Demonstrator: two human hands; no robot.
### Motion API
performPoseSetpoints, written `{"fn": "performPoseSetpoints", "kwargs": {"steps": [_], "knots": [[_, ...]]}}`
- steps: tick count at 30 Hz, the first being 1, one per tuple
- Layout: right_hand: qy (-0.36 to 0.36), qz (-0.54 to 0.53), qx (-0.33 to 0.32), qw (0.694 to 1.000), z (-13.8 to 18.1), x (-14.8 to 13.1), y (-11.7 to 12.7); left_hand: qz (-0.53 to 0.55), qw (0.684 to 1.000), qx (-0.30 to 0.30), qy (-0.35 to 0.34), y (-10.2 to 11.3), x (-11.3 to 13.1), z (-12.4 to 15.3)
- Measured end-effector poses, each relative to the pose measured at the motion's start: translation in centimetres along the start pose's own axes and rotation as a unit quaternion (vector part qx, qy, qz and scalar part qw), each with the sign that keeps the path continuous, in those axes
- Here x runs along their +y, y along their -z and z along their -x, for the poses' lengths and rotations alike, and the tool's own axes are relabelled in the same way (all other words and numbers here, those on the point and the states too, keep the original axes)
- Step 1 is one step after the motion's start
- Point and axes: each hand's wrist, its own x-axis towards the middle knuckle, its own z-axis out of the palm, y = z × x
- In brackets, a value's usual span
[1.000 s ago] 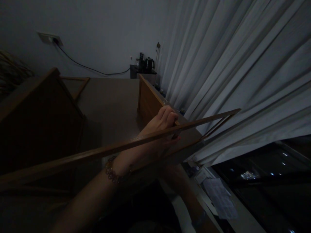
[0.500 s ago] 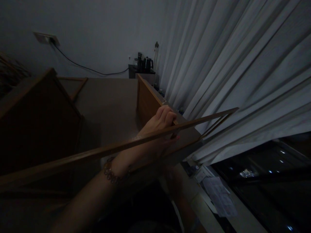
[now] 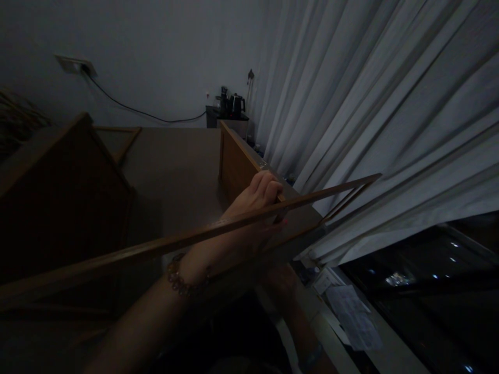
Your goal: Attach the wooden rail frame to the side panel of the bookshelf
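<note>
My left hand (image 3: 259,191), with a beaded bracelet at the wrist, is closed over the top edge of an upright wooden panel (image 3: 237,163) in the middle of the view. A long, thin wooden rail (image 3: 175,240) crosses over that forearm from lower left to right. Below it runs a second, parallel rail (image 3: 294,236), dim and partly hidden. My right hand (image 3: 281,283) is low in the view, beneath the rails, dark and blurred. Its fingers cannot be made out, nor whether it holds anything.
A large dark wooden panel (image 3: 66,208) stands at the left. A white curtain (image 3: 351,104) hangs at the right. Papers (image 3: 353,317) lie on a ledge by the dark window. A black kettle (image 3: 236,105) stands at the back, with a cable (image 3: 144,111) along the wall.
My right hand and forearm show a little more clearly, the hand slightly higher. My left hand keeps its grip in the same place, and the rails have hardly moved.
</note>
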Motion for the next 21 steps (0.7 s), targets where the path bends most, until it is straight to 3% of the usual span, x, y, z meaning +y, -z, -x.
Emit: {"fn": "performPoseSetpoints", "kwargs": {"steps": [4, 8, 9, 12, 14, 16, 21], "knots": [[-0.151, -0.162, -0.023, 0.975, 0.0, -1.4, -0.9, 0.007, 1.0, 0.001, 0.005, 0.1, 0.1, 0.0], [-0.253, -0.234, -0.022, 0.938, -0.4, -4.3, -0.9, 0.006, 1.0, -0.01, 0.01, 0.2, 0.2, 0.0], [-0.294, -0.256, -0.018, 0.921, -0.5, -5.2, -0.7, 0.006, 1.0, -0.01, 0.009, 0.2, 0.2, 0.0], [-0.433, -0.377, -0.005, 0.819, -0.6, -7.1, -0.4, 0.006, 1.0, 0.0, 0.001, 0.1, 0.1, 0.0], [-0.459, -0.445, 0.002, 0.769, -0.6, -7.8, -0.3, 0.003, 1.0, 0.004, -0.003, 0.0, 0.1, 0.0], [-0.466, -0.484, 0.017, 0.74, -0.4, -7.9, -0.5, 0.005, 1.0, -0.001, 0.001, 0.0, 0.1, 0.0], [-0.481, -0.518, 0.035, 0.706, 0.2, -7.3, -1.3, 0.001, 1.0, -0.009, 0.008, 0.1, 0.1, 0.0]]}}
